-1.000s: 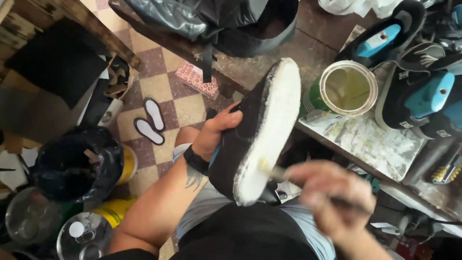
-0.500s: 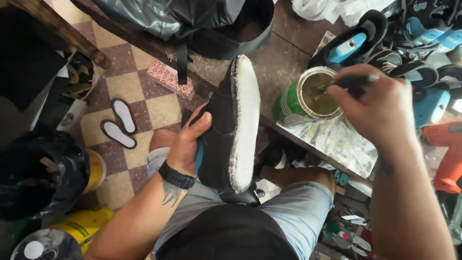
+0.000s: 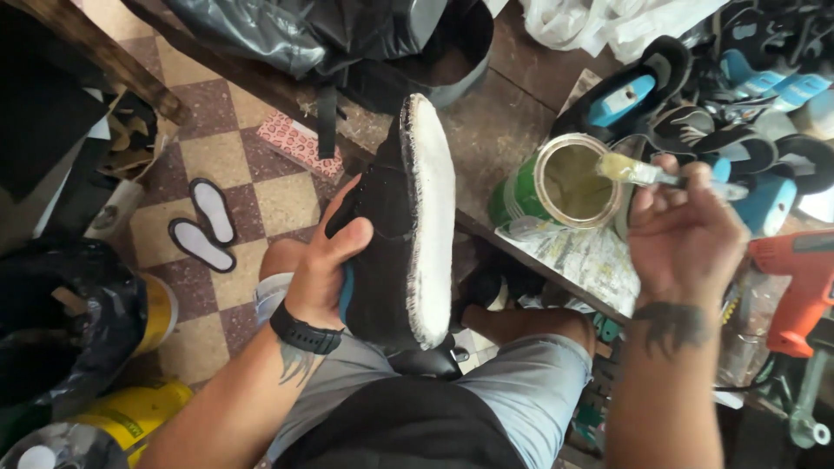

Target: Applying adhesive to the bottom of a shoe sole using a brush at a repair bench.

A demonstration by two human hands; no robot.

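The left hand [image 3: 326,260] is raised palm-in, thumb spread from curled fingers, with a black band at the tattooed wrist. The right hand [image 3: 682,239] is lifted higher, fingers pinched closed, its forearm tattooed near the wrist.

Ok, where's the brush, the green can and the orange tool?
brush [image 3: 624,168], head view, on its wet bristle tip.
green can [image 3: 511,196], head view, on its green side wall.
orange tool [image 3: 804,287], head view, on its orange body.
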